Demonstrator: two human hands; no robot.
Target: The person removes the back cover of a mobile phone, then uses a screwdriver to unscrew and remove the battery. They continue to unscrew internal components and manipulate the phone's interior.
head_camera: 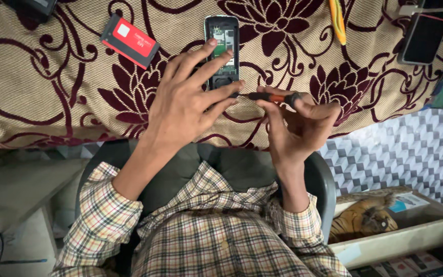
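A small black phone (222,31) lies on its face on the patterned cloth (52,92), its back cover off and the green circuit board showing. My left hand (188,100) rests over its lower half, fingers spread and pressing it down. My right hand (296,125) grips a small screwdriver (270,96) with an orange and black handle, held sideways, its tip pointing left toward the phone's bottom edge and my left fingertips. A red and black battery (129,40) lies on the cloth to the left of the phone.
A yellow tool (337,20) lies at the top of the cloth, and another dark phone (426,33) sits at the top right. A dark device (32,7) is at the top left. A wooden drawer (401,241) with small boxes stands open at the lower right.
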